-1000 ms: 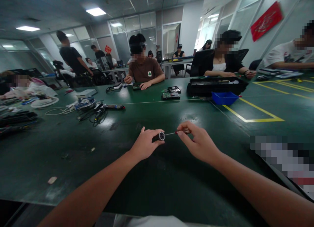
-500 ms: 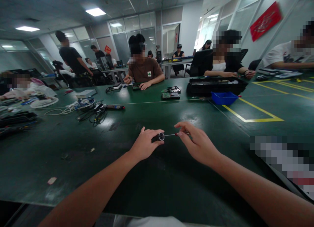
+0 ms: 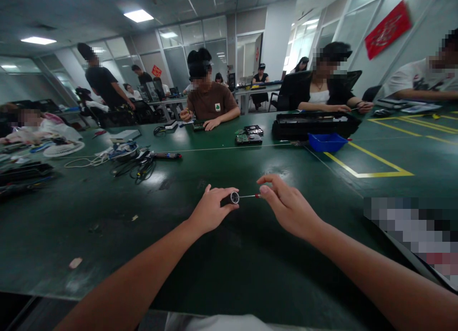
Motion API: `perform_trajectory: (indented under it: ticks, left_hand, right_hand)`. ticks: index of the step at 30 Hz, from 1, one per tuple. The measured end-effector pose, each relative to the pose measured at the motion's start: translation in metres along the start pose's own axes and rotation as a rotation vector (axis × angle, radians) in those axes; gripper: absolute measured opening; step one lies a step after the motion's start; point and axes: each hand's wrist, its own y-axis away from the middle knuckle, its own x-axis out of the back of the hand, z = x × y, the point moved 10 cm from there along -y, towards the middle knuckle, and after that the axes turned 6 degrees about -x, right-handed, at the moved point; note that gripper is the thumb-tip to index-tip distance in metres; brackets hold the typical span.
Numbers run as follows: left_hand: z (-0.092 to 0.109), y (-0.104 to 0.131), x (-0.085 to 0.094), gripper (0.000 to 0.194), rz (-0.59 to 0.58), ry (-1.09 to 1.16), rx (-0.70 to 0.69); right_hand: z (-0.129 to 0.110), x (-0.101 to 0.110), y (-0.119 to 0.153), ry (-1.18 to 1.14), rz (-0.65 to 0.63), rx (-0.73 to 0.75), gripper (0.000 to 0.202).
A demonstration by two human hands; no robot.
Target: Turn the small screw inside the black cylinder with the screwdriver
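My left hand (image 3: 212,208) is closed around a dark cylinder (image 3: 234,198) whose round end, with a pale silver rim, faces me. What the cylinder is, I cannot tell. My right hand (image 3: 286,202) grips a screwdriver (image 3: 249,196) between thumb and fingers. Its thin metal shaft points left and its tip meets the cylinder's rimmed end. A red collar shows by the thumb, while most of the handle is hidden behind the hand. Both hands are just over the green table (image 3: 222,269).
Bare circuit boards (image 3: 249,139), a blue bin (image 3: 327,142) and a long black casing (image 3: 317,126) lie ahead. Tangled cables (image 3: 138,161) and a dark pen-like tool (image 3: 168,155) are at left. A co-worker (image 3: 214,102) sits opposite; others sit around the table.
My right index finger has lifted slightly and the right fingers have shifted around the screwdriver handle. The left hand and cylinder stay almost in place.
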Motion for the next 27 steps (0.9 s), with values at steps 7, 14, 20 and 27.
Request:
perform_trajectory:
  ticks: [7,14,20,27]
  left_hand:
    - [0.000,0.000,0.002,0.040,0.010,-0.001,0.029]
    - [0.021,-0.003,0.007,0.041,0.011,-0.069,-0.108]
    - [0.011,-0.004,0.004,0.040,-0.022,-0.063,-0.036]
    - [0.015,-0.002,0.003,0.041,-0.022,-0.042,-0.034]
  right_hand:
    - [0.005,0.003,-0.002,-0.214,0.025,-0.037,0.014]
    - [0.062,-0.015,-0.012,-0.884,0.117,-0.412,0.026]
    - [0.067,-0.013,-0.013,-0.840,0.206,-0.344,0.026]
    - [0.050,-0.005,-0.010,-0.582,0.205,-0.200,0.027]
